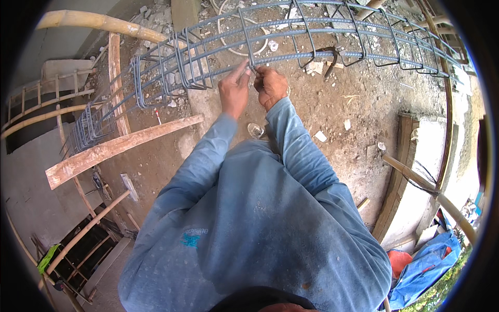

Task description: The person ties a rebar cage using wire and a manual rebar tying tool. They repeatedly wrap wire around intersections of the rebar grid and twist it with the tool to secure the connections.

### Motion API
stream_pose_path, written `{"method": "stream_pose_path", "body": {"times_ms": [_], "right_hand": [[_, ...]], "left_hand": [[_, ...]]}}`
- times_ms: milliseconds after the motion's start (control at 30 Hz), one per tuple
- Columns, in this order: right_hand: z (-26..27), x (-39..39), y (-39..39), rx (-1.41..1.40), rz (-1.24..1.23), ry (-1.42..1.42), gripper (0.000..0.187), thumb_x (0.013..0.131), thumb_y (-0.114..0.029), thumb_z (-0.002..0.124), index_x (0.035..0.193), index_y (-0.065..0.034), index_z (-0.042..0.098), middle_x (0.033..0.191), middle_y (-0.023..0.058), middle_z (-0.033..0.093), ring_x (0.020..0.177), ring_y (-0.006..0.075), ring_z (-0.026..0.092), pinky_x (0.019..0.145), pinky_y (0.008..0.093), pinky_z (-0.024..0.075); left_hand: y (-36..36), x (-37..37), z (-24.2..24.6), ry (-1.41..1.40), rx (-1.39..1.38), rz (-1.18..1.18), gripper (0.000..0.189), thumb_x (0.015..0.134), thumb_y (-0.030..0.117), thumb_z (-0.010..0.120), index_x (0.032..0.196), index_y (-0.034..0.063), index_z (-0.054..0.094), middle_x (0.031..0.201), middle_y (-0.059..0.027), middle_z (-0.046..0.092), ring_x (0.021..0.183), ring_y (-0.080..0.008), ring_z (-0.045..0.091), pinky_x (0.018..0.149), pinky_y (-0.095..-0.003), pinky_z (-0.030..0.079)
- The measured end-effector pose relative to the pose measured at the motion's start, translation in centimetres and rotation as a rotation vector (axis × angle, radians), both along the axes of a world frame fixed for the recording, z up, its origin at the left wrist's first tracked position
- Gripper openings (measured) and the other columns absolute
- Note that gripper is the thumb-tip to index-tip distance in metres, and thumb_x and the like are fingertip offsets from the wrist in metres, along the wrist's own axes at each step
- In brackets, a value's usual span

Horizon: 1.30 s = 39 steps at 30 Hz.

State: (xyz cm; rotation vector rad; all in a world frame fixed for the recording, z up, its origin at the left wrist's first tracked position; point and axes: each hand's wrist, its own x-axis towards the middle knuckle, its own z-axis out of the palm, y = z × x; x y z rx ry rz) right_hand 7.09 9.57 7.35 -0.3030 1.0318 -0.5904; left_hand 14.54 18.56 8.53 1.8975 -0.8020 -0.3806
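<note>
A long cage of steel reinforcing bars [308, 19] with square stirrups runs across the top of the head view. My left hand [235, 90] touches the lower front bar at the corner of one stirrup [245, 35], its fingers extended and close together. Beside it on the right, my right hand [271, 85] is curled at the same corner with fingertips pinched; whether it holds a thin wire is too small to tell. A pincer-like metal tool [333, 56] hangs on the same bar farther right. Several stirrups [144, 84] are bunched on the cage at the left.
A wooden plank [117, 150] lies at an angle on the left, near a bamboo pole [105, 21] and an upright timber [116, 78]. Rubble litters the dirt floor [312, 105]. A bamboo pole [421, 179] and blue tarpaulin [429, 265] are at the right.
</note>
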Motion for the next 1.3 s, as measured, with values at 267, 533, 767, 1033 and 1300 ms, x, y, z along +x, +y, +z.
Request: {"method": "stream_pose_path", "body": {"times_ms": [267, 533, 767, 1033, 1300], "right_hand": [[3.3, -1.8, -1.0, -0.908, 0.408, 0.491, 0.032, 0.096, -0.028, 0.071, 0.091, 0.0029, 0.078, 0.079, 0.0182, 0.076, 0.071, 0.0294, 0.073, 0.067, 0.0396, 0.0565], [4.7, -0.9, -0.5, -1.299, 0.691, 0.878, 0.025, 0.095, -0.029, 0.067, 0.099, -0.0077, 0.079, 0.095, 0.0218, 0.076, 0.086, 0.0439, 0.073, 0.081, 0.0497, 0.0587], [1.9, -1.7, 1.4, -1.417, 0.572, 0.942, 0.019, 0.095, -0.025, 0.061, 0.096, -0.0089, 0.071, 0.096, 0.0174, 0.076, 0.086, 0.0441, 0.073, 0.075, 0.0547, 0.0580], [0.5, -2.5, 3.5, -1.480, 0.506, 0.895, 0.016, 0.090, -0.022, 0.063, 0.094, -0.0078, 0.067, 0.096, 0.0141, 0.073, 0.095, 0.0360, 0.072, 0.078, 0.0483, 0.0590], [-0.4, -0.4, 3.5, -1.046, 0.235, 0.757, 0.017, 0.095, -0.022, 0.066, 0.094, -0.0068, 0.072, 0.092, 0.0185, 0.074, 0.082, 0.0392, 0.072, 0.074, 0.0503, 0.0569]], "left_hand": [[0.5, 0.2, 0.1, -0.337, 0.105, -0.023, 0.025, 0.095, 0.014, 0.070, 0.119, 0.0113, 0.078, 0.108, -0.0169, 0.077, 0.096, -0.0380, 0.074, 0.082, -0.0449, 0.058], [0.2, 0.1, 0.3, -0.317, 0.079, 0.030, 0.018, 0.094, 0.018, 0.069, 0.105, 0.0079, 0.079, 0.104, -0.0171, 0.077, 0.089, -0.0350, 0.076, 0.076, -0.0457, 0.058], [0.4, 1.9, 3.3, 0.674, 0.131, 0.089, 0.020, 0.096, 0.013, 0.068, 0.103, -0.0047, 0.074, 0.075, -0.0016, 0.066, 0.059, -0.0078, 0.057, 0.050, -0.0242, 0.042], [-0.6, -1.5, 5.5, 0.853, -0.028, 0.066, 0.008, 0.099, 0.007, 0.062, 0.094, 0.0006, 0.064, 0.080, -0.0011, 0.059, 0.061, -0.0050, 0.050, 0.047, -0.0210, 0.035], [4.9, 1.5, 10.3, 0.735, 0.212, -0.182, 0.040, 0.106, 0.033, 0.061, 0.125, -0.0020, 0.067, 0.107, -0.0113, 0.073, 0.091, -0.0185, 0.069, 0.080, -0.0319, 0.056]]}}
